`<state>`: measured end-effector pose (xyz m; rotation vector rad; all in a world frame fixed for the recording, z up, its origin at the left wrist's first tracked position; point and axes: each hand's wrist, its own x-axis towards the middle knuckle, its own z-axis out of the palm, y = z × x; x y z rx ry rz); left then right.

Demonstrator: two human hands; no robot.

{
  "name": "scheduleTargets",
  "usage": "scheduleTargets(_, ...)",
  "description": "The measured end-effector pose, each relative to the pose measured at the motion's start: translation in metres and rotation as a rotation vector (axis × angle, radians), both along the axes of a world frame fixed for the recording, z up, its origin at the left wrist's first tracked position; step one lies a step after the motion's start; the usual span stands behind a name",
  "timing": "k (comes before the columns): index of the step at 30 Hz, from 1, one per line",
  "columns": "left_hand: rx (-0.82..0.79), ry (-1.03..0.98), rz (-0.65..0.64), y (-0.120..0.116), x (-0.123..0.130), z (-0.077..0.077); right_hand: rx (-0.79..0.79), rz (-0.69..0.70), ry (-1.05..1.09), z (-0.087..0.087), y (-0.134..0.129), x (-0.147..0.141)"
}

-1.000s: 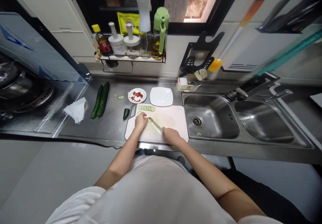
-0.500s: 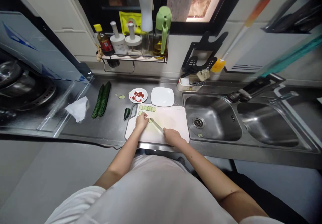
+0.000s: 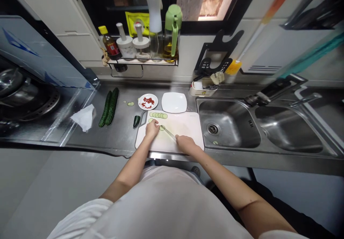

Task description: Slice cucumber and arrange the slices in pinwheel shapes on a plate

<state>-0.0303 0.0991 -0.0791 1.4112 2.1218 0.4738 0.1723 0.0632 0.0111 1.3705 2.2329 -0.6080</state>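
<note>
- The right hand point(image 3: 186, 144) has its fingers closed round the handle of a knife point(image 3: 170, 134), the blade angled out over the cutting board point(image 3: 188, 129)
- A round green slice point(image 3: 162, 128) is at the blade's tip, near the left hand point(image 3: 152, 130)
- The left hand's fingers are bent and drawn together; whether they grip anything I cannot tell
- A row of slices point(image 3: 158, 115) overlaps along the board's far edge
- Beyond it stand a plate of red pieces point(image 3: 155, 105) and a white squarish plate point(image 3: 174, 103)
- Two cucumbers point(image 3: 108, 109) and a dark green end piece point(image 3: 136, 121) lie left on the desk point(image 3: 120, 133)
</note>
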Motion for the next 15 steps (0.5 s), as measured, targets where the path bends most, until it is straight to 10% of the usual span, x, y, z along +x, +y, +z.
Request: scheduleTargets(15,-0.014,0.017,-0.008,0.0013,-0.0003,0.0004,0.061,0.089,-0.039,0.0074,0.0056,-0.0016)
